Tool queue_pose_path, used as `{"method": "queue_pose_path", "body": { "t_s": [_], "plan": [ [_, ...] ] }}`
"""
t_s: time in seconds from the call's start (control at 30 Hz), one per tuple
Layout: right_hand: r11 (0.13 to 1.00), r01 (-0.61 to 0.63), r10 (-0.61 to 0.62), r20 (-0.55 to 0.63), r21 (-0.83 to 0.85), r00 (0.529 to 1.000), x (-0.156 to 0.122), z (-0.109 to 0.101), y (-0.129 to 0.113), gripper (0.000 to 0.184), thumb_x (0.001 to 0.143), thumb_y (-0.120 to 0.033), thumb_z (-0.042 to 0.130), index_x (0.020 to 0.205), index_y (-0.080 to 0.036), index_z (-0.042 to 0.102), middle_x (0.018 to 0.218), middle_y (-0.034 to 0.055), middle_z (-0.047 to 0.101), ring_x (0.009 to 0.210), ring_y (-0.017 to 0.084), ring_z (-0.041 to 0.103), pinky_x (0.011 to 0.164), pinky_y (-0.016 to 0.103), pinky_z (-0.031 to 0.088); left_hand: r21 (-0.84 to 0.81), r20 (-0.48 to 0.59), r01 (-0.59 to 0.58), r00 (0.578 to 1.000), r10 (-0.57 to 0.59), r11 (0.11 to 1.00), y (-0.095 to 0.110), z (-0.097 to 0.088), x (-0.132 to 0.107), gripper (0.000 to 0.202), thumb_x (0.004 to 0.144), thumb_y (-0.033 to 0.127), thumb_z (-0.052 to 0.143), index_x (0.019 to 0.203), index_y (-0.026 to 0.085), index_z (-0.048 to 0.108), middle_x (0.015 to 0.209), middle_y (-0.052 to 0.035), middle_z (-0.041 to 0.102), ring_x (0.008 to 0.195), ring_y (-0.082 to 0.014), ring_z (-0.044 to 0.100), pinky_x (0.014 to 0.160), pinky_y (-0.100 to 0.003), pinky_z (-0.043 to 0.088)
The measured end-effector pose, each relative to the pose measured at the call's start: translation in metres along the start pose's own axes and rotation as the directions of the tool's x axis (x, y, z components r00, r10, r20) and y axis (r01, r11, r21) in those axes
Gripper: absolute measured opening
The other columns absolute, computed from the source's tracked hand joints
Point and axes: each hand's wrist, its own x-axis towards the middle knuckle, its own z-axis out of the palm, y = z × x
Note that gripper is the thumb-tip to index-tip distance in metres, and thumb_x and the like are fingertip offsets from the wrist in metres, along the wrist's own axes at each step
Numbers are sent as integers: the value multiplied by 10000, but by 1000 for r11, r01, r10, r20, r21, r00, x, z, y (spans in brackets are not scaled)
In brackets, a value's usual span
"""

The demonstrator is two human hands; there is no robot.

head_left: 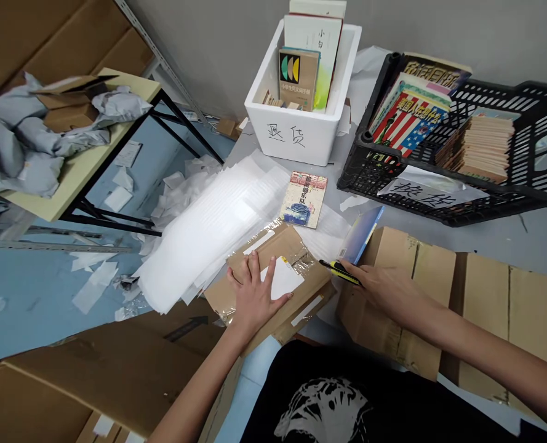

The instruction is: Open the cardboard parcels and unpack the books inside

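My left hand (257,295) lies with spread fingers on a flat brown cardboard parcel (236,289), which has clear tape and a white label (285,278) on it. In my right hand (375,286) is a yellow and black box cutter (340,272), its tip pointing left toward the parcel's right edge. Just beyond the box cutter, a blue book (362,231) stands tilted against a brown box. Above the parcel, a small book with a patterned cover (303,200) rests on white foam sheets (213,221).
Behind stand a white foam box (296,138) of books and a black plastic crate (443,191) of books. Brown cardboard boxes (407,264) fill the right front. A large open carton (93,357) is at lower left. Grey wrapping lies on a side table (83,166); paper scraps litter the floor.
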Motion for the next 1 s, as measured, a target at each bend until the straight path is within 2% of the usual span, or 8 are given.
{"method": "queue_pose_path", "body": {
  "t_s": [0.17,0.27,0.4,0.47,0.53,0.67,0.8,1.0],
  "plan": [
    [997,-80,80,3,-24,997,-16,-2,-4,600,827,-47,420,1406,-201,382,893,71,717,632,217,672,484,282,423,-6,-31,0,1000,0,1000,0,0,3,839,766,688,477,1452,233,315,1557,-199,107,1386,-447,143,1030,-691,9],
    [965,-176,201,-118,194,972,-30,0,-12,476,889,-222,434,1360,-166,403,967,108,704,741,250,685,555,315,473,-7,-30,18,999,-18,1000,2,-6,7,853,766,697,467,1457,225,304,1550,-212,128,1380,-446,171,1032,-685,40],
    [639,-180,356,-80,748,931,-39,31,-43,386,908,-437,385,1189,-177,430,771,46,675,655,214,662,585,316,508,-9,41,-1,999,2,1000,-3,-29,9,789,803,656,443,1452,228,312,1544,-194,183,1364,-422,241,1035,-649,152],
    [424,-140,401,-47,895,915,-32,55,-67,336,909,-432,336,1116,-178,409,703,23,639,618,203,646,580,320,517,-31,107,-3,994,6,1000,-15,-43,10,686,861,558,404,1451,221,313,1532,-173,238,1338,-389,317,1014,-581,271],
    [333,-108,531,-92,937,842,-19,76,-93,287,899,-419,321,1061,-193,395,791,55,649,687,207,652,632,346,530,-74,182,32,983,-18,997,-32,-53,12,640,890,478,364,1464,205,281,1496,-163,330,1275,-351,425,953,-491,379],
    [307,-109,673,-135,945,727,10,91,-142,290,918,-387,295,1129,-208,383,966,98,658,902,210,648,770,364,524,-140,315,116,947,-67,983,-63,-55,12,609,891,529,321,1398,203,408,1235,-138,617,1078,-309,595,826,-387,451],
    [311,-160,687,-105,937,719,18,72,-165,357,936,-353,244,1239,-194,345,1041,123,658,1000,218,633,777,347,524,-151,296,27,955,19,988,-70,-54,-3,547,902,544,300,1169,181,611,982,-129,708,966,-293,643,776,-354,449],
    [467,-167,601,-173,868,781,26,22,-138,351,923,-382,322,1196,-182,410,1025,111,670,971,234,641,775,347,517,-303,230,134,971,-65,944,-60,-55,-34,534,932,485,282,1257,147,539,915,-126,718,898,-283,666,756,-357,452]
  ]
}}
